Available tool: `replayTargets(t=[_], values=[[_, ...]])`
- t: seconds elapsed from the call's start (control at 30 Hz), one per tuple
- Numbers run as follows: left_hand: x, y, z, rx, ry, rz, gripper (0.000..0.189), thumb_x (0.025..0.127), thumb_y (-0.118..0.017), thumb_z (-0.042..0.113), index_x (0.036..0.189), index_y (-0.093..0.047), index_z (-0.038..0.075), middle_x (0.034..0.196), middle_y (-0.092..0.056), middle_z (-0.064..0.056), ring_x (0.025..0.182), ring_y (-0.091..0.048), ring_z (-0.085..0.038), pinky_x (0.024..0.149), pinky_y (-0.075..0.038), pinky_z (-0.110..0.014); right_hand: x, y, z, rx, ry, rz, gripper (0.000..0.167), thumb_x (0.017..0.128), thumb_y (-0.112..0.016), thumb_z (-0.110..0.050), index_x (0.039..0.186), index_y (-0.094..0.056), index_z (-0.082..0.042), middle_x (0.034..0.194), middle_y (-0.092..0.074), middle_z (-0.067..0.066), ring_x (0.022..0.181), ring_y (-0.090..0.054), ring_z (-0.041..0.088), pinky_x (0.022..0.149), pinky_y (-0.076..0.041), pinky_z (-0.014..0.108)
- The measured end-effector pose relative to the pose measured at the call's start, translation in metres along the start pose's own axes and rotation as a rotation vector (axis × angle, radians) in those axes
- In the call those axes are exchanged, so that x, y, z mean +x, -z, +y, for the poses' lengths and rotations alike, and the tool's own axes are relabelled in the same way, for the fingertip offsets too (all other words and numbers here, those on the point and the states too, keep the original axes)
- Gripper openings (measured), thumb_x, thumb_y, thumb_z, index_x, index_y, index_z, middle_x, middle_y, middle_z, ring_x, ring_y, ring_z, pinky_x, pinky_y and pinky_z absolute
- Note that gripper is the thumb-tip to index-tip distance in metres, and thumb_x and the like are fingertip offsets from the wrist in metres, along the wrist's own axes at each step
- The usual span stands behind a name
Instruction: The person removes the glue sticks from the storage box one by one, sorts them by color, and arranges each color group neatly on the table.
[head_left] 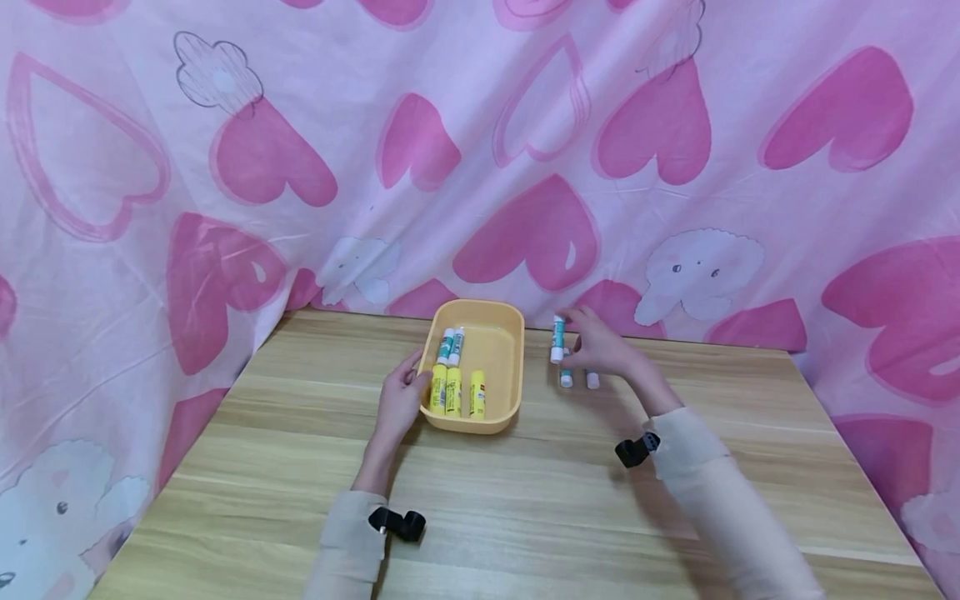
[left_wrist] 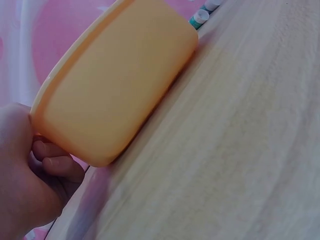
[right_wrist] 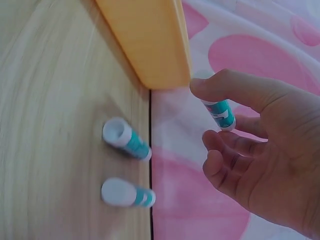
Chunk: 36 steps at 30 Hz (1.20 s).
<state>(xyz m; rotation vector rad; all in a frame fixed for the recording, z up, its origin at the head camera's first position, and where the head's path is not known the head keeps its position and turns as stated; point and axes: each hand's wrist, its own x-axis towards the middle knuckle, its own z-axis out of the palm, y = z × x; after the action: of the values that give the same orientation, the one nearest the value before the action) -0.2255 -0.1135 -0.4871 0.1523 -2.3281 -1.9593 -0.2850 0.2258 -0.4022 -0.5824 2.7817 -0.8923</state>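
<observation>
One tube point(right_wrist: 220, 114) (partly hidden) in right hand point(right_wrist: 272, 145)

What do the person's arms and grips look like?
The left sleeve and right sleeve are long, plain and pale cream. A small, chunky black device sits near the left wrist, another near the right. The left grip and right grip wear no gloves.

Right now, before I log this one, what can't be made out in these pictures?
Head view: print on the yellow tubes is too small to read.
Head view: the right hand partly covers the two standing tubes on the table.
Right wrist view: that hand covers one end of the held tube.
Left wrist view: the tray's outer wall hides its contents; the left edge cuts off part of the left hand.
</observation>
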Motion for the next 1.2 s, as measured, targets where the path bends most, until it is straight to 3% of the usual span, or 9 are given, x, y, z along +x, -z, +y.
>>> replayTargets(t=[0.17,0.33,0.43,0.57,0.7,0.97,1.2], values=[[0.000,0.000,0.001,-0.010,0.017,0.005,0.053,0.093,-0.061,0.015,0.145,-0.051,0.013,0.067,-0.052,-0.005,0.046,-0.036,-0.006,0.041,-0.030,-0.020,-0.007,0.003,0.015,0.008,-0.011,0.016,0.089,0.077,-0.081,-0.015,0.151,-0.033,-0.002,0.137,-0.039,0.020,0.097,-0.058,0.035,0.077,-0.052,0.033],[0.001,0.000,0.002,-0.039,0.035,-0.012,0.052,0.095,-0.059,0.012,0.146,-0.050,0.012,0.087,-0.068,-0.023,0.047,-0.044,-0.006,0.042,-0.036,-0.019,-0.016,0.006,0.025,0.003,-0.016,0.022,0.088,0.077,-0.081,-0.012,0.150,-0.034,-0.002,0.139,-0.039,0.021,0.094,-0.058,0.031,0.077,-0.053,0.034],[0.000,0.000,0.003,-0.038,0.031,-0.011,0.052,0.094,-0.059,0.011,0.146,-0.050,0.012,0.080,-0.065,-0.020,0.046,-0.041,-0.005,0.041,-0.035,-0.019,-0.020,0.007,0.032,0.004,-0.018,0.022,0.088,0.077,-0.082,-0.013,0.150,-0.034,-0.002,0.140,-0.039,0.020,0.094,-0.057,0.031,0.078,-0.054,0.035],[-0.001,-0.001,0.004,-0.037,0.021,-0.004,0.053,0.094,-0.060,0.011,0.145,-0.051,0.011,0.066,-0.053,-0.006,0.043,-0.036,-0.004,0.039,-0.031,-0.019,-0.024,0.006,0.046,0.027,-0.021,0.021,0.086,0.077,-0.083,-0.014,0.148,-0.036,-0.004,0.141,-0.040,0.020,0.098,-0.056,0.033,0.081,-0.052,0.036],[-0.001,-0.001,0.003,-0.029,0.017,0.001,0.054,0.093,-0.059,0.011,0.146,-0.050,0.011,0.063,-0.049,0.000,0.043,-0.035,-0.005,0.039,-0.029,-0.019,-0.027,0.006,0.058,0.052,-0.037,0.020,0.082,0.077,-0.083,-0.014,0.146,-0.039,-0.005,0.137,-0.041,0.019,0.100,-0.053,0.032,0.082,-0.049,0.036],[0.000,-0.002,0.003,-0.028,0.029,-0.016,0.053,0.095,-0.057,0.011,0.147,-0.048,0.012,0.080,-0.064,-0.021,0.044,-0.039,-0.004,0.040,-0.034,-0.020,-0.036,0.007,0.069,0.056,-0.042,0.022,0.081,0.077,-0.082,-0.013,0.145,-0.039,0.000,0.134,-0.043,0.021,0.097,-0.053,0.035,0.078,-0.049,0.035],[0.001,-0.001,0.003,-0.005,0.039,-0.010,0.053,0.094,-0.058,0.011,0.147,-0.049,0.014,0.079,-0.064,-0.018,0.046,-0.040,-0.005,0.041,-0.035,-0.020,-0.040,0.006,0.078,0.056,-0.054,-0.012,0.086,0.078,-0.081,-0.013,0.150,-0.034,-0.001,0.136,-0.043,0.019,0.102,-0.052,0.036,0.082,-0.049,0.036]])
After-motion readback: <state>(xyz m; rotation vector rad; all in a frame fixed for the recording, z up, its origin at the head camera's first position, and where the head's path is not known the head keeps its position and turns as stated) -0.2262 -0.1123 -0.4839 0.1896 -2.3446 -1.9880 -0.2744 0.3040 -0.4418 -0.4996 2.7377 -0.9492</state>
